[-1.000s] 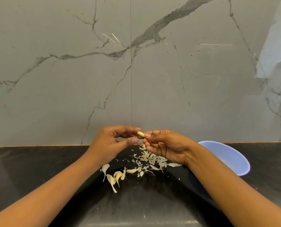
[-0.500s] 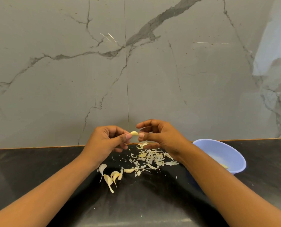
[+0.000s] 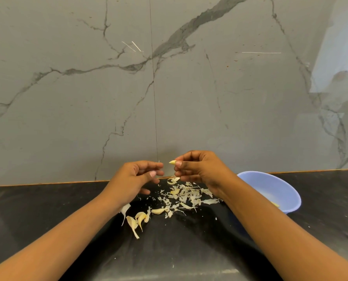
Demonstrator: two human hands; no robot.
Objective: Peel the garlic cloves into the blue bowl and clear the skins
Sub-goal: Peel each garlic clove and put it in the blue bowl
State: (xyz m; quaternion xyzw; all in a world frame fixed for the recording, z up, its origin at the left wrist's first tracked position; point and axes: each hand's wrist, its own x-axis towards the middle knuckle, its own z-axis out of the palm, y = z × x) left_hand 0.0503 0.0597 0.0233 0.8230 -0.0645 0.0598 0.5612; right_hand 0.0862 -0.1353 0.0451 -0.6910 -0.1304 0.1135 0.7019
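Lower right, your right forearm [image 3: 270,230] hides the blue bowl [image 3: 274,185]'s near side, so its contents barely show. The garlic clove [image 3: 172,162] is mostly buried in your right hand [image 3: 199,169]. Your left hand [image 3: 134,179]'s fingertips are too blurry to tell if they're pinching anything.

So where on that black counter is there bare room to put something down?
Barest: the counter left of the left forearm, and the strip right of the blue bowl. Between the forearms, near the front, only stray flecks. Crowded: below the right hand, which pinches a garlic clove, skins pile up, unpeeled cloves beside them.
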